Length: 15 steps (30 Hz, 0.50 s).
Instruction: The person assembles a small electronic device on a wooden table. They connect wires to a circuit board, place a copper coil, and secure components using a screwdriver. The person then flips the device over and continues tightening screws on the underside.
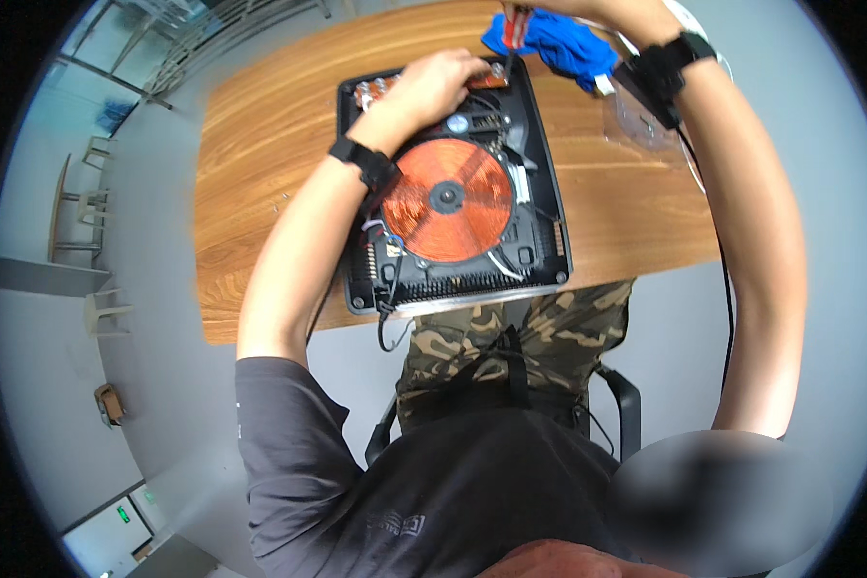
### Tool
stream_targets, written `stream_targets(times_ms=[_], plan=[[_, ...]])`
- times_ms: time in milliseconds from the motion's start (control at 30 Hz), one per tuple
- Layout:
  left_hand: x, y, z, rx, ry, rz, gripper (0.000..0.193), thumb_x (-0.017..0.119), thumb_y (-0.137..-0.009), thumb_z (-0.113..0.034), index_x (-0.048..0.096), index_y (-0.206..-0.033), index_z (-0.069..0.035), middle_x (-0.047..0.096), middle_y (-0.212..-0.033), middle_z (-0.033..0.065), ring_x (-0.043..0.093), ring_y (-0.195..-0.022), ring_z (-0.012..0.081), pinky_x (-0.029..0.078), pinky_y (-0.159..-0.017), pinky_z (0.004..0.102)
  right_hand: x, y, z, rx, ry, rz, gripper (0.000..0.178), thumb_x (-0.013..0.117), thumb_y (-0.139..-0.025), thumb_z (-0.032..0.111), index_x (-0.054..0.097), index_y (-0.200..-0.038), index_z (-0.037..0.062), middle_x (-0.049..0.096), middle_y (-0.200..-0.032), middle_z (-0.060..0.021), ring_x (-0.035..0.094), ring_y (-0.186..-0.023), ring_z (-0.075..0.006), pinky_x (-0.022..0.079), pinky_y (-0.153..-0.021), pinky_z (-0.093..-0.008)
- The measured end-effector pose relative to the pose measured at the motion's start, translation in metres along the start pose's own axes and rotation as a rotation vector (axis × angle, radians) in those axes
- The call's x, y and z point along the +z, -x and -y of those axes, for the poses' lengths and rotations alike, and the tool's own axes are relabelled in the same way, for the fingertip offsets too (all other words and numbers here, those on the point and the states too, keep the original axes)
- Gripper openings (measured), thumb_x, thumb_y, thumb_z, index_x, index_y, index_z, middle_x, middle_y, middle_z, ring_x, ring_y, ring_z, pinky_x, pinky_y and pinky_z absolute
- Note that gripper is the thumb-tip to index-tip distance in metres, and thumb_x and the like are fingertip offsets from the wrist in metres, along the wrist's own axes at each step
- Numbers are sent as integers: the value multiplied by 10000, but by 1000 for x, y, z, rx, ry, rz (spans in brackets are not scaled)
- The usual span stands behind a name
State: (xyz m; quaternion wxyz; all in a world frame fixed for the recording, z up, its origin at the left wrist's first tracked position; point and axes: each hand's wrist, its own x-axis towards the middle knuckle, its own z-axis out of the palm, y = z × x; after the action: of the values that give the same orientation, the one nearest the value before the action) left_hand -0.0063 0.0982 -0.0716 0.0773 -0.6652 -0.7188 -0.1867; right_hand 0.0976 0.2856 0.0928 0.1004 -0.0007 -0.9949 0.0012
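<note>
On the table lies an opened induction cooker [358, 279], a black shell with a round copper coil [482, 217] in it. A narrow orange-brown circuit board [492, 81] with round silvery parts runs along its far end. My left hand [437, 87] lies over this board, fingers stretched to the right and touching it; the fingertips are partly hidden. At the top edge, my right hand [573, 8], partly cut off by the picture, is closed round a screwdriver [516, 29] with a red handle. Its shaft points down at the cooker's far right corner.
A blue cloth [573, 48] lies beyond the cooker at the right, near a clear plastic tray [636, 120]. Small screws [279, 202] are scattered on the wooden table [260, 154] at the left. A black cord [383, 328] hangs over the near edge. My legs are under the table.
</note>
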Motion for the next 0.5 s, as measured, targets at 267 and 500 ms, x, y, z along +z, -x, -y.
stream_targets(times_ms=[267,500], plan=[[-51,33,30,-106,95,40,453,708,-829,-83,633,-1270,-19,664,-1232,197,619,-1192,366,504,-1045,421,9,8,-22,-32,-22,-2,426,604,-995,429,678,-968,10,709,-825,-217,694,-806,-404,552,-758,-467],[-95,77,87,-302,32,268,389,715,-802,-29,700,-1190,-15,698,-1146,167,679,-1076,305,548,-978,395,8,8,-14,-83,-52,19,403,588,-1023,372,634,-956,-22,713,-821,-231,700,-792,-418,561,-728,-451]])
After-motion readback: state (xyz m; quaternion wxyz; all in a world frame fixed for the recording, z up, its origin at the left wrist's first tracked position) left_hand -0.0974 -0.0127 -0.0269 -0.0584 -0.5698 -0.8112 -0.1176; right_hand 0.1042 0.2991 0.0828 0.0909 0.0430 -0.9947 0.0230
